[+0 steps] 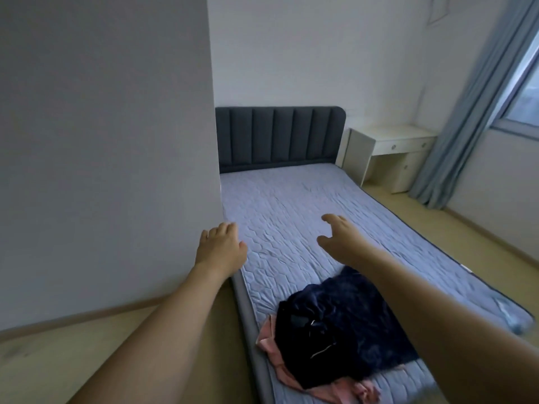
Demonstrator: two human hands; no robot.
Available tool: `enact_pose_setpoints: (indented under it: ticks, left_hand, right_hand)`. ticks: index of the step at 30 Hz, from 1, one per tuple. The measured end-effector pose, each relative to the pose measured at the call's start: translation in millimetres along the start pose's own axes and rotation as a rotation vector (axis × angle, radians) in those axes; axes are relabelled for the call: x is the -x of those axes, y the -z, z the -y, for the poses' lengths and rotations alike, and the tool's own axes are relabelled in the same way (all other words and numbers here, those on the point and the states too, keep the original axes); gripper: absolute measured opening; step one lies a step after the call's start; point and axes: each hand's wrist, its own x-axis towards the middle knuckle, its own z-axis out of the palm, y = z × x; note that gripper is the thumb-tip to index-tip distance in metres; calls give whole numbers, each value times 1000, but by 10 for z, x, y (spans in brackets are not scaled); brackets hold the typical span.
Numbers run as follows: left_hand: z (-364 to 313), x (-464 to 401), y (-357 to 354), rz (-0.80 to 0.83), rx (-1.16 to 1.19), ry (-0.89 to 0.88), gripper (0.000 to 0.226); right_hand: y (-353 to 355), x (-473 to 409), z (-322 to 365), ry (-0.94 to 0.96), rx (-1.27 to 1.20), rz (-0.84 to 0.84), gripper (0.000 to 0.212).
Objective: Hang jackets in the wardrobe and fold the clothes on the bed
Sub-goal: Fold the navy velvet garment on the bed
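A crumpled dark navy garment [344, 325] with a zipper lies near the foot of the bed [291, 211], on top of a pink garment [271, 342] that shows at its left and lower edges. Both my arms stretch forward above the bed. My left hand [220, 246] hangs over the bed's left edge beside the white wall, fingers relaxed, holding nothing. Farther right, my right hand [339, 237] is held over the light blue quilted mattress, fingers spread, also empty. Neither hand touches the clothes.
A large white wall or panel [102, 141] rises on the left, close against the bed. The dark grey headboard [280, 138] is at the far end. A white desk [390, 147] and blue curtain [466, 118] stand at the right. Wooden floor [437, 228] runs beside the bed.
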Motion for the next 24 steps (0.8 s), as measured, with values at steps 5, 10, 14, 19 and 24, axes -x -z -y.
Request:
enact_pose_setpoints:
  ticks: [5, 10, 14, 19, 24]
  left_hand:
    - [-751, -65, -301, 55, -2, 2, 47]
    - [-1234, -483, -699, 132, 37, 84, 45]
    - [-2097, -853, -1033, 212, 92, 82, 47]
    - [-3064, -1184, -1542, 251, 15, 8, 50]
    - [-3285, -1353, -1879, 288, 28, 195, 52]
  right_hand:
    - [258, -163, -890, -73, -1, 99, 60]
    - [398, -364, -1667, -80, -44, 102, 59]
    - [647, -542, -2569, -138, -38, 111, 59]
    - [923, -1068, -3693, -191, 4, 158, 61]
    - [862, -1783, -4243, -125, 56, 327, 60]
